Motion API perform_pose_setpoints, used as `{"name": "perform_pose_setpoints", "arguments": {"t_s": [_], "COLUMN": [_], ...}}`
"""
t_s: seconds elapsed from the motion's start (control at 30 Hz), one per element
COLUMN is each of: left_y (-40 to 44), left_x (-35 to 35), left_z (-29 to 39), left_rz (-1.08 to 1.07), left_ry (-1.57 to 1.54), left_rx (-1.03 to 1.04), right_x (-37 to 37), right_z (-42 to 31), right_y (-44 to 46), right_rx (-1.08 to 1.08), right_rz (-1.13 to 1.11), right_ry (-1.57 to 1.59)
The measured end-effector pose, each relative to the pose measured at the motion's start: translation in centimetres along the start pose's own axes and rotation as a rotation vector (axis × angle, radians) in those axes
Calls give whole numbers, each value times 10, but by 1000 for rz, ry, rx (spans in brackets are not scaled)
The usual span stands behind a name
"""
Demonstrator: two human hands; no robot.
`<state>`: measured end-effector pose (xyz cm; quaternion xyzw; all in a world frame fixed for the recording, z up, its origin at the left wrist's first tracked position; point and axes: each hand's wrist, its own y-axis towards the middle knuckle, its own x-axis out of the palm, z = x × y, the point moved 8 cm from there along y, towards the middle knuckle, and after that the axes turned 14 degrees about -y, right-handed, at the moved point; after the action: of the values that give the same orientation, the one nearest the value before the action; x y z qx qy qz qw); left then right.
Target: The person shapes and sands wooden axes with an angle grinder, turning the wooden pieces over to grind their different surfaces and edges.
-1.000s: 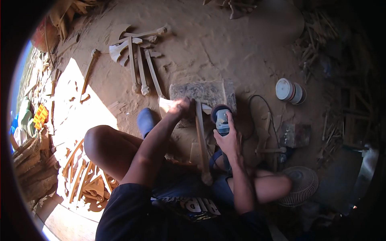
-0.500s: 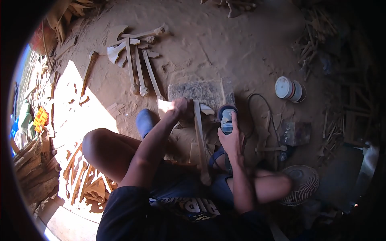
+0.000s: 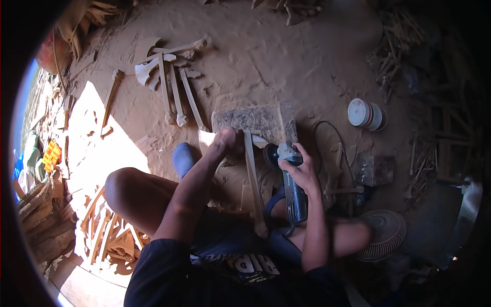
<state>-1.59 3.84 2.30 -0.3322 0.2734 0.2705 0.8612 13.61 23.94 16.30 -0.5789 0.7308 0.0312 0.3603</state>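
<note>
- Could skid against the rough, rectangular block (image 3: 245,117) at twelve o'clock, through weak bracing of the wooden axe (image 3: 253,176), near centre, by the left hand (image 3: 226,139), closed on its head.
- Could kick or gouge, from snagging an edge with the angle grinder (image 3: 294,194) at four o'clock, wrapped in the right hand (image 3: 304,174).
- Long, narrow haft; pale, curved blades.
- Dark, round disc (image 3: 270,156) just beside.

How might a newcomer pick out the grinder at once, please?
Start at the worn block on the ground. Near its right corner, the right hand holds the grinder, dark-bodied with a round disc, unlike the long pale piece beside it.
</note>
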Motion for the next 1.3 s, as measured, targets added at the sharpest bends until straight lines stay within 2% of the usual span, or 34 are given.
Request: {"name": "perform_pose_setpoints", "arguments": {"t_s": [0.13,0.23,0.33,0.4,0.47,0.5,0.57,0.67,0.7,0.77,0.87,1.03,1.1,1.17,1.27,1.3], "left_y": [6,-1,6,31,23,-5,-58,-119,-136,-136,-122,-104,-109,-84,-50,-48], "left_x": [9,1,11,36,27,23,23,74,100,154,131,-8,-73,-98,-92,-84], "left_z": [-1,4,-4,-23,4,37,74,97,96,74,69,61,69,45,17,11], "left_rz": [-83,-46,171,108,196,306,639,453,367,363,316,231,447,473,343,462], "left_ry": [46,44,146,135,172,215,169,-311,-526,-840,-916,-194,86,113,191,174], "left_rx": [45,0,139,-5,29,130,183,-271,-419,-248,-157,-57,18,143,93,137], "right_x": [1,-12,-43,-67,-102,-121,-162,-203,-205,-207,-209,-205,-204,-200,-195,-191], "right_z": [7,7,-14,-33,-59,-60,-76,-81,-48,-28,-5,10,9,5,0,-3], "right_y": [-13,-23,-42,-53,-67,-72,-85,-110,-105,-96,-86,-86,-83,-80,-78,-77], "right_rx": [30,56,-23,-59,-111,-111,-190,-132,9,27,-27,-56,-124,-179,-211,-211], "right_rz": [-26,5,174,219,289,360,421,564,406,331,340,357,344,299,267,257], "right_ry": [69,50,25,127,203,210,206,408,622,962,1102,1205,1231,1255,1221,1196]}}
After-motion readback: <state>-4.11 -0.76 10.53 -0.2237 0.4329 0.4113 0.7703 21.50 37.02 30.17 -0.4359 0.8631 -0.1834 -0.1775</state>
